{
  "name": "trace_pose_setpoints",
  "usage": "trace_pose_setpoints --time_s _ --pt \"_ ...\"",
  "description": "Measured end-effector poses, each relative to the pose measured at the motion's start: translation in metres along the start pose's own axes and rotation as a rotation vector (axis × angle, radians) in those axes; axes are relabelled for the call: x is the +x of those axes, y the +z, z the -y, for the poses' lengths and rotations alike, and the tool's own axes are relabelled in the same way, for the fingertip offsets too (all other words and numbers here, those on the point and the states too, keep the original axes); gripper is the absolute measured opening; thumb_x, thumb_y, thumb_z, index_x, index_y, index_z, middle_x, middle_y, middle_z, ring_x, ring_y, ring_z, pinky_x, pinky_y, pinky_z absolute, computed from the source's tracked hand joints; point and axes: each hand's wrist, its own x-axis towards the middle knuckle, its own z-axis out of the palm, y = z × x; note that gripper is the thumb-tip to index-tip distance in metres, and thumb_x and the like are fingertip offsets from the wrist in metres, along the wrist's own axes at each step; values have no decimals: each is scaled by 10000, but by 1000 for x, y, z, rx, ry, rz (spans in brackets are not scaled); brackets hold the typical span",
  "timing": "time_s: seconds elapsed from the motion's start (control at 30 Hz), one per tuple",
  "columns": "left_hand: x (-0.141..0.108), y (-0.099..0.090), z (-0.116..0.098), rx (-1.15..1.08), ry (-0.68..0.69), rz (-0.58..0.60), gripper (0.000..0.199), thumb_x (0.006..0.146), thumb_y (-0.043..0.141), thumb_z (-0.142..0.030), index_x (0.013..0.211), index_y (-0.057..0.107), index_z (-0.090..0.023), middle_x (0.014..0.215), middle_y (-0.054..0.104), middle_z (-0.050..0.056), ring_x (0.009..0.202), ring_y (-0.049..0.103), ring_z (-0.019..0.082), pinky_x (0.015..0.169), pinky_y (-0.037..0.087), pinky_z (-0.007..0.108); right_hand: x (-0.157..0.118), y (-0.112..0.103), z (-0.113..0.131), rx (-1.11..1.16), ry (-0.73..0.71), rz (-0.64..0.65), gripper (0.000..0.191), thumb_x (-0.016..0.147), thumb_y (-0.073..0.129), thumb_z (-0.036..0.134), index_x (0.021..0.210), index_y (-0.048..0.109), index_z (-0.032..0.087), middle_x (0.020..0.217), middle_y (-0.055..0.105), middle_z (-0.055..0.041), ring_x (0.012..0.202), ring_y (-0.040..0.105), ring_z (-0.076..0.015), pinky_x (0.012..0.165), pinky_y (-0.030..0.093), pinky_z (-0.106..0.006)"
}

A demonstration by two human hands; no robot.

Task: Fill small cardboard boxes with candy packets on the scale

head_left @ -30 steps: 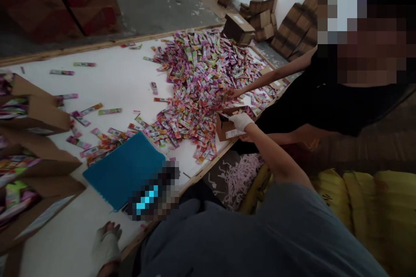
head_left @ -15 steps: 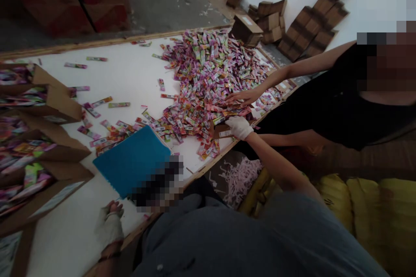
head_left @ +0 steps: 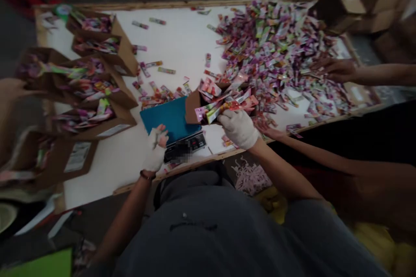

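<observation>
My right hand (head_left: pixel 238 129), in a white glove, is closed on the near side of a cardboard box (head_left: pixel 192 110) filled with colourful sachets. The box overlaps the right part of a blue scale plate (head_left: pixel 165 114). My left hand (head_left: pixel 156 149), gloved with bare fingertips, is at the plate's lower left edge, fingers apart and slightly curled, holding nothing. Below the plate shows the dark scale panel (head_left: pixel 195 142). Another person's hand (head_left: pixel 268 130) is just right of my right hand.
A large sachet heap (head_left: pixel 273 47) covers the table's right part, with another person's hand (head_left: pixel 338 69) at it. Several filled boxes (head_left: pixel 125 58) stand at the left. Another person's arm (head_left: pixel 9 95) reaches in there. A wooden rim (head_left: pixel 130 188) edges the table.
My right hand has brought the box left from the heap's edge to the scale. My left hand has risen to the plate's edge. The view has swung left.
</observation>
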Motion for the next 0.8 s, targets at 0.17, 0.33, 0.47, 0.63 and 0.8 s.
trace_pose_setpoints --time_s 0.17,0.33,0.47,0.63,0.8 --pt "3 -6 -31 15 147 -105 542 1131 805 -637 1463 802 -208 1620 751 168 1712 588 365 1490 442 525 58 -8 94 13 -330 68 478 1229 441 131 1495 835 177 1426 820 -221 1394 743 -341 1057 587 -427" --pt "0 -44 -21 -31 65 -291 612 1160 730 -708 1495 770 -196 1560 777 186 1635 657 345 1416 533 472 79 10 151 13 -484 122 494 1231 414 115 1550 790 152 1446 820 -228 1371 762 -326 1068 611 -419" --pt "-21 -74 10 -74 59 -393 830 1009 772 -920 1435 798 -208 1547 769 209 1379 787 324 1089 698 384 59 8 109 188 -507 -42 331 1192 579 170 1397 837 187 1324 840 -172 1257 773 -302 1099 605 -420" --pt "-44 -94 31 -137 -10 -445 923 784 874 -1045 1288 848 -272 1373 817 156 1063 821 271 814 696 344 27 5 6 497 -280 -462 161 1096 655 280 1088 816 280 1080 808 -101 1027 743 -299 970 638 -467" --pt "-51 -90 8 -45 99 -361 864 826 888 -985 1322 833 -280 1335 795 129 955 804 225 775 662 326 10 17 -22 564 -108 -629 77 995 692 335 1016 755 295 997 768 -86 991 728 -298 938 657 -472"
